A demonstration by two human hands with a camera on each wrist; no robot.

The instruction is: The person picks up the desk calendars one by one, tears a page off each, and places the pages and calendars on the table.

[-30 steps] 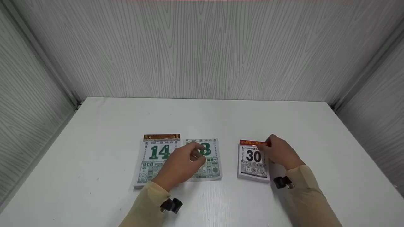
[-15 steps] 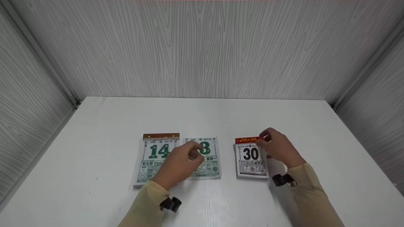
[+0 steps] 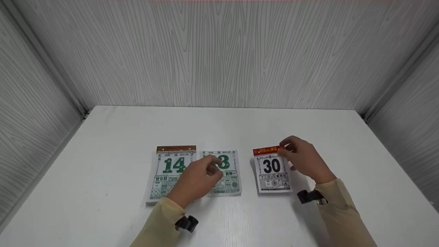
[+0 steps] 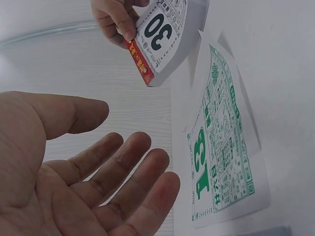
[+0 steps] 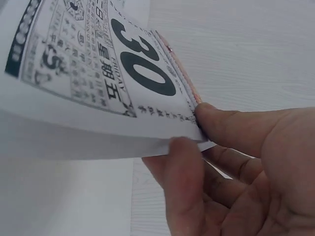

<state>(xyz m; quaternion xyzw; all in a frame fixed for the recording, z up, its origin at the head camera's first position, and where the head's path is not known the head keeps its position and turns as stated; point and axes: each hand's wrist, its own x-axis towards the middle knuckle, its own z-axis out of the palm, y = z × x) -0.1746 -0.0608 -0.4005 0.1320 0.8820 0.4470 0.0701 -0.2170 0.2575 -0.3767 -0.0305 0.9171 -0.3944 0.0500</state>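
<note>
A small tear-off calendar [image 3: 273, 171] with a red top strip and a black "30" is pinched at its upper right corner by my right hand [image 3: 305, 158]. Its top end is raised off the table. In the right wrist view the thumb [image 5: 231, 125] lies on the strip's end and the other fingers are at the edge and underneath. My left hand [image 3: 197, 178] hovers with relaxed fingers [image 4: 147, 177], holding nothing, over a loose calendar sheet [image 3: 228, 183] with a green "13" and partly over a larger tear-off calendar [image 3: 166, 171] showing a green "14".
The white table [image 3: 103, 154] carries the calendars and the sheet. Grey wood-grain panels stand behind [image 3: 219, 55] and at both sides. The left forearm hides part of the larger calendar's lower right.
My right hand has lifted the top of the small calendar and shifted it slightly left, tilting it towards me. The left hand has stayed in place.
</note>
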